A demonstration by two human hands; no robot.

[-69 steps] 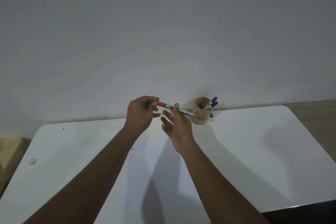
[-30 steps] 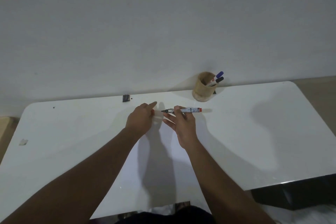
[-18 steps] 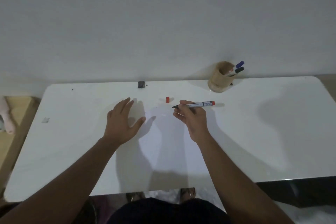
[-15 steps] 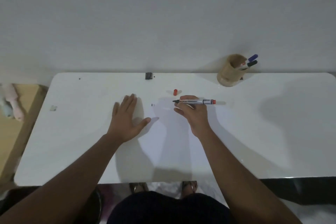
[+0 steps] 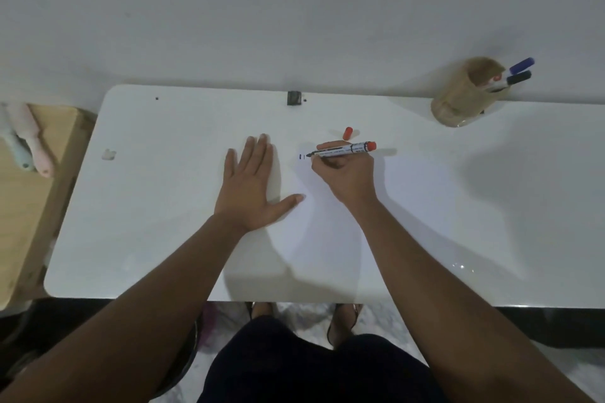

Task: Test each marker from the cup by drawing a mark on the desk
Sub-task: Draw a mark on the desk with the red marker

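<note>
My right hand (image 5: pixel 345 173) grips an uncapped white marker with a red end (image 5: pixel 347 150), its tip pointing left and down at the white desk (image 5: pixel 458 206). Small dark marks (image 5: pixel 302 156) sit just left of the tip. The marker's red cap (image 5: pixel 347 133) lies on the desk just behind my right hand. My left hand (image 5: pixel 250 190) rests flat on the desk, palm down, fingers spread. A tan cup (image 5: pixel 465 93) stands at the back right, tilted, with a blue-capped marker (image 5: pixel 521 65) and a black-capped marker (image 5: pixel 517 78) sticking out.
A small dark block (image 5: pixel 294 97) sits at the desk's back edge by the wall. A scrap of tape or paper (image 5: pixel 109 154) lies near the left edge. A wooden stand (image 5: pixel 23 203) with pastel items stands left of the desk. My legs show below the front edge.
The left hand pulled the red cap off, left it on the desk and now lies flat. The right hand turned the marker tip left and lowered it to the desk. My view tilted down.
</note>
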